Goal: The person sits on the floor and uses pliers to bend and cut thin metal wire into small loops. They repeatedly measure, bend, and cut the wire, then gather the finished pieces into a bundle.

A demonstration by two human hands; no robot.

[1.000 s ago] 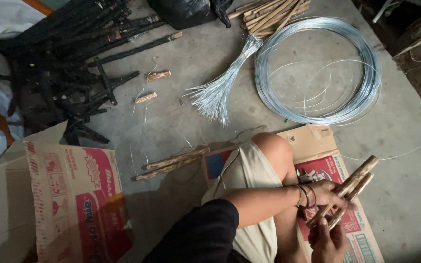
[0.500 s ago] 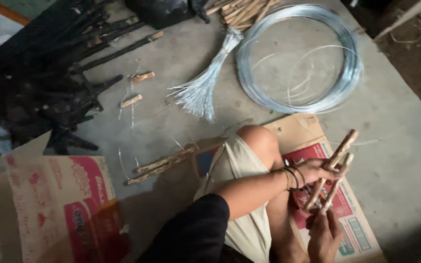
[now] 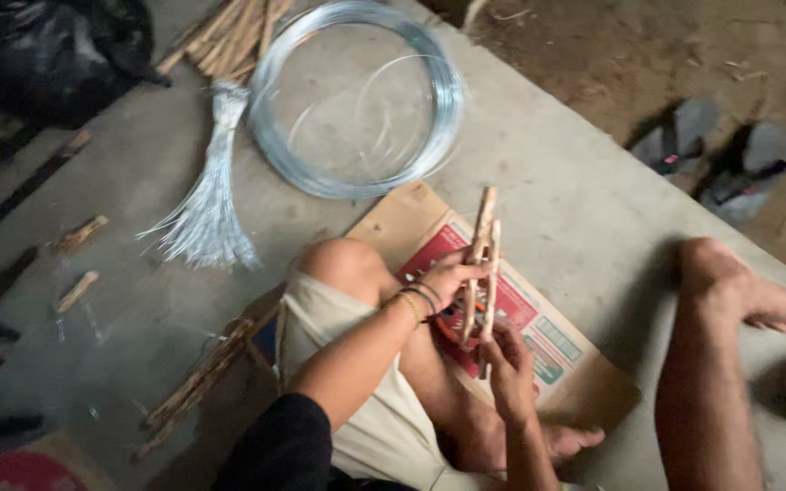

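Sitting on flattened cardboard (image 3: 584, 382) at centre, wire coil (image 3: 357, 100) lying at twelve o'clock, left hand (image 3: 448, 277) and right hand (image 3: 507, 359) both closing fingers around two upright wooden sticks (image 3: 482, 264) between them.

A coil of silver wire (image 3: 357, 100) lay beside a cut-wire bundle (image 3: 206, 195); sandals (image 3: 711, 150) sat well apart on dirt.

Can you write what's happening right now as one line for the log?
left hand: grips wooden sticks | right hand: holds their lower ends | sticks: upright over flattened cardboard box | wire coil: on floor
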